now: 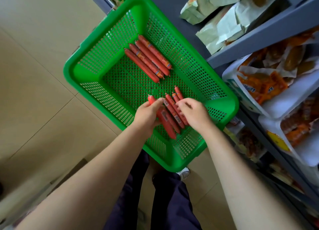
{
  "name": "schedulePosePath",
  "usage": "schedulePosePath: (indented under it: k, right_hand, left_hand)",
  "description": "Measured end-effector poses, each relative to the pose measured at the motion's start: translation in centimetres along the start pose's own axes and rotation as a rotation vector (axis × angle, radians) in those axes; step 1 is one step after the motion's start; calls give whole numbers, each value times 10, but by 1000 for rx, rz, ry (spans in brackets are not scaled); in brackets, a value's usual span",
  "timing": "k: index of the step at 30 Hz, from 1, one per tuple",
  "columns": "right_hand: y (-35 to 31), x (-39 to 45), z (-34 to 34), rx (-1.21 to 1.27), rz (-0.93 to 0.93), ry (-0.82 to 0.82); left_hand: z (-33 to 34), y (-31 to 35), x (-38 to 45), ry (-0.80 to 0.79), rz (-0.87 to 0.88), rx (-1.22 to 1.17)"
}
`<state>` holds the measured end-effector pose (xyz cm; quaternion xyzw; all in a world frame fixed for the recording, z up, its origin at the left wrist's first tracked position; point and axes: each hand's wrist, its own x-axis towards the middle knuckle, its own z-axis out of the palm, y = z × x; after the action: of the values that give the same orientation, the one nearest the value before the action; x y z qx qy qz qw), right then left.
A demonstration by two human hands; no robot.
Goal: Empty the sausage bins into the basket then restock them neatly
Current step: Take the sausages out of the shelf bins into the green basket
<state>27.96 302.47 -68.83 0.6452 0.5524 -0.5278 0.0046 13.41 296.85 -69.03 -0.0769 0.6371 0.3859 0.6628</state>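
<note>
Perforated glossy plastic basket (89, 60); sausages (148, 59) in smooth, seemingly plastic casing.

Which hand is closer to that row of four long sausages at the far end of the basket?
Left. The left hand sits nearer the four long sausages; the right hand is further toward the shelf side.

Single head view. We look steeply down from head height, close over a green basket (89, 60) on the floor (34, 74); shelving (269, 33) fills our right edge.
</note>
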Motion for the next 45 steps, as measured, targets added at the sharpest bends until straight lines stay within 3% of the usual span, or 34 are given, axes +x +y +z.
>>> schedulePosePath:
  k: [4,8,9,11,15,17,19,21,25,28,32,35,39,43,45]
  right_hand:
    - [-20,-23,16,155,-32,-282]
    - [-33,-20,30,29,-47,-217]
    - [-37,-16,33,-1,-42,-192]
    - [-45,-3,38,-139,-60,-127]
    - [-72,26,48,-439,-112,-2]
    - [-86,37,59,-515,-137,49]
    - [-96,48,71,-524,-105,86]
    - [-96,61,86,-399,-24,116]
    - [-87,77,101,319,336,160]
    - [-88,74,100,759,473,112]
    - [-80,63,95,780,465,70]
    - [-79,47,89,747,344,131]
    - [-99,1,58,543,25,191]
    - [-133,-83,-22,407,-252,249]
    - [-153,-140,-79,362,-384,312]
  left_hand:
    - [-10,35,-5,61,110,18]
    - [-19,65,-10,-15,220,28]
    - [-23,70,-9,2,276,124]
    - [-39,76,-6,116,428,546]
    - [-94,73,-17,390,936,1337]
    - [-119,63,-21,442,989,1502]
    - [-137,51,-22,425,916,1594]
    - [-148,40,-20,389,871,1670]
    - [-153,34,-11,418,934,1669]
    - [-153,29,-6,464,1000,1632]
    - [-153,29,-5,493,1033,1623]
    - [-148,29,-12,490,964,1645]
    - [-112,43,-40,450,907,1546]
    - [-41,77,-113,422,960,1274]
    - [5,97,-166,384,1081,1167]
